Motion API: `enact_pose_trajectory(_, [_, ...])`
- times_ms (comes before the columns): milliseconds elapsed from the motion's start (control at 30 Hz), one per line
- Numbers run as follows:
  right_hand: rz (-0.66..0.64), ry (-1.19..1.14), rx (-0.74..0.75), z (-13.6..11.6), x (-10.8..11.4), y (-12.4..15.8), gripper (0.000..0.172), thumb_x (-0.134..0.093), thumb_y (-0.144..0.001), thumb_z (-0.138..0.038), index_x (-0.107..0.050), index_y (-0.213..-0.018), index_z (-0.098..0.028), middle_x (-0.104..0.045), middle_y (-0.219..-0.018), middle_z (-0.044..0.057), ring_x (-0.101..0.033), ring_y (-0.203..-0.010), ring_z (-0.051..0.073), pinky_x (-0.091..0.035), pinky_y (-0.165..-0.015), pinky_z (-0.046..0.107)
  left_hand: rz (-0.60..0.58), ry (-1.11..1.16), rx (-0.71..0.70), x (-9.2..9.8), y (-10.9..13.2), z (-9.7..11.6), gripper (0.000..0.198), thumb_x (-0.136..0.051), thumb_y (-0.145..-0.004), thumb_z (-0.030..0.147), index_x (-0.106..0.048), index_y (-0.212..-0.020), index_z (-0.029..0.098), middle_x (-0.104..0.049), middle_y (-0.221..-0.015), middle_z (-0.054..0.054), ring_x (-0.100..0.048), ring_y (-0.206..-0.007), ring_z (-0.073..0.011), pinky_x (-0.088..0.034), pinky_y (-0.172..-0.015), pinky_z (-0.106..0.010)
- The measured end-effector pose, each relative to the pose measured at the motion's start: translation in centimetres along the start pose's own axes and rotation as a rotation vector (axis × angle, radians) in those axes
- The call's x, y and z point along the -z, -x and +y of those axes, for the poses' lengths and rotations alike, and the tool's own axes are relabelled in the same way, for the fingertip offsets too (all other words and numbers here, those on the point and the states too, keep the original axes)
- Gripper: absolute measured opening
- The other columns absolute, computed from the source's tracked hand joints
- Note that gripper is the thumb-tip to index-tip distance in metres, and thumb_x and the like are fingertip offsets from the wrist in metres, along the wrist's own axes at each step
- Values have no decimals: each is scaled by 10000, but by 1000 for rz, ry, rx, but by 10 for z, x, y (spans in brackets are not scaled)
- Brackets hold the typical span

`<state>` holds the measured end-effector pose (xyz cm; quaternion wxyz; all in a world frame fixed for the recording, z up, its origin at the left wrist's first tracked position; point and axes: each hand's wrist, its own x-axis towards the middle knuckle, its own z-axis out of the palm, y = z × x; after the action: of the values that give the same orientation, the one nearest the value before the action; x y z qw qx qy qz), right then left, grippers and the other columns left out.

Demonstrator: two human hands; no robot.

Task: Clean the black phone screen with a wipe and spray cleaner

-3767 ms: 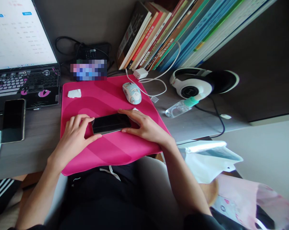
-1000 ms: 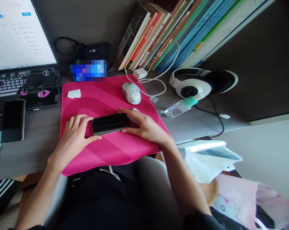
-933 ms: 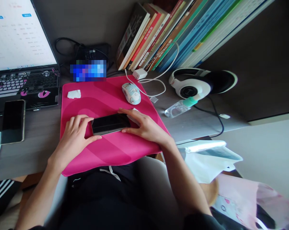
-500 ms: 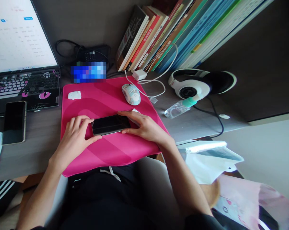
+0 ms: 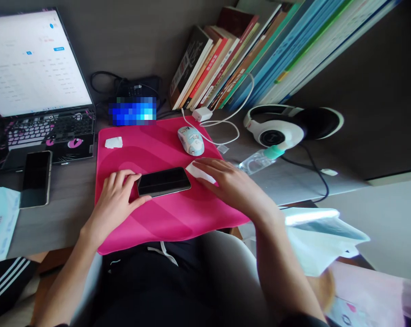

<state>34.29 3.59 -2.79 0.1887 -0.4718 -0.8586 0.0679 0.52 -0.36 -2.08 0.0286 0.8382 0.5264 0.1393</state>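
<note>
A black-screened smartphone [image 5: 164, 180] lies on the pink desk mat [image 5: 137, 222], screen up. My left hand [image 5: 118, 195] grips its left end, thumb at the near edge and index finger at the far corner. Off the phone's right end, my right hand [image 5: 232, 186] rests over a white tissue-like piece [image 5: 200, 172], fingers stretched and thumb apart; part of that piece is hidden beneath the fingers. Beyond it sits a patterned mouse [image 5: 190, 141]. Another small white crumpled piece [image 5: 113, 142] lies at the mat's far left.
To the left stand a laptop [image 5: 48, 136] and a second phone [image 5: 37, 178]. A clear bottle with a green cap [image 5: 256, 161], white headphones [image 5: 280, 131] and a charger with cable [image 5: 202, 113] are on the right. Books [image 5: 205, 72] line the back; plastic bags [image 5: 321, 240] hang beside the desk.
My right hand has let go of the phone's right end and shifted right onto the white piece. My left hand stays on the phone. The whole view has shifted slightly.
</note>
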Motion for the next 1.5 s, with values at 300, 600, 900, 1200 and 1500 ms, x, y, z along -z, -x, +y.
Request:
enact_pose_trajectory(300, [161, -27, 1, -13, -16, -10, 399, -401, -1090, -187, -719, -1329, -221, -772, -1112, 133, -737, -1006, 310, -633, -892, 477, -5, -22, 12, -1, 0, 0, 614, -526, -1048, 645, -509, -1467, 197, -591, -1384, -147, -561, -1248, -350, -486, -1074, -555])
enact_pose_trajectory(600, [28, -114, 180, -61, 9, 7, 457, -531, -1112, -305, -591, -1561, -246, -709, -1463, 125, -666, -1376, 328, -587, -1151, 547, 20, -7, 11, -2, 2, -1, 617, -548, -1037, 641, -529, -1467, 199, -602, -1380, -145, -575, -1220, -348, -489, -1055, -538])
enact_pose_trajectory(900, [-29, -90, 129, -63, -36, 19, 862, -522, -1088, -567, -136, -1746, -166, -288, -1753, 190, -261, -1640, 334, -371, -1315, 588, 10, 25, 23, -1, 0, -3, 608, -625, -1013, 596, -553, -1475, 207, -605, -1387, -142, -579, -1228, -346, -488, -1071, -537])
enact_pose_trajectory(1200, [12, -93, 97, -61, -44, -3, 775, -488, -1113, -517, -192, -1744, -176, -320, -1750, 172, -268, -1637, 329, -339, -1333, 576, 46, -39, 5, -1, 1, 0, 577, -604, -1028, 600, -556, -1455, 214, -622, -1348, -149, -597, -1175, -347, -504, -1031, -540])
enact_pose_trajectory(1500, [-20, -48, 91, -76, -25, 25, 695, -543, -1092, -506, -444, -1652, -106, -455, -1665, 211, -454, -1551, 364, -454, -1270, 561, 23, -27, 16, 0, 1, 1, 589, -614, -1024, 592, -555, -1456, 195, -609, -1365, -147, -586, -1201, -345, -497, -1049, -527])
